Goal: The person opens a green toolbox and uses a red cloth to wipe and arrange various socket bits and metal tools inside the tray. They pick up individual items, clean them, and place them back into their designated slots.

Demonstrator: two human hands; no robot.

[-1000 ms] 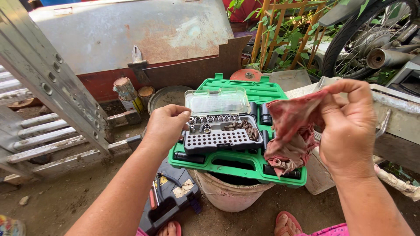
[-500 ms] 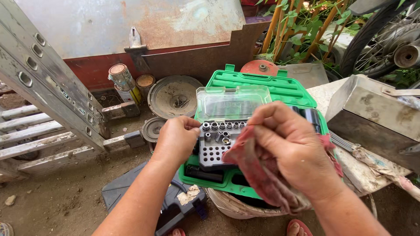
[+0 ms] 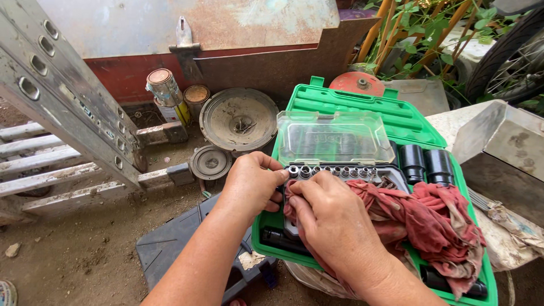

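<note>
Outdoors, on bare dusty ground, a rusty red-and-grey metal panel stands at the back with a leaning aluminium ladder to the left of it. At the foot of the panel sit two rusty tin cans, a large round dirty metal disc and a smaller one just below it. Green leafy plants with orange stems fill the upper right, beside a spoked wheel with a black tyre.

An open green plastic tool case rests in the middle on top of a pale bucket-like container; its lid stands tilted back. Inside lies a grey socket tray with a row of small silver sockets and a clear hinged plastic cover raised above them. Two large black sockets stand upright at the tray's right edge.

The left hand sits at the tray's left end — its fingers are curled together against the tray's edge, thumb on top near the first sockets. The right hand presses a crumpled faded red rag down onto the tray just below the socket row, fingers close together and bent, gripping the cloth; the rest of the rag trails to the right across the case. A dark plastic box lid lies on the ground under the left forearm, and a grey metal box sits on a pale slab at the right.
</note>
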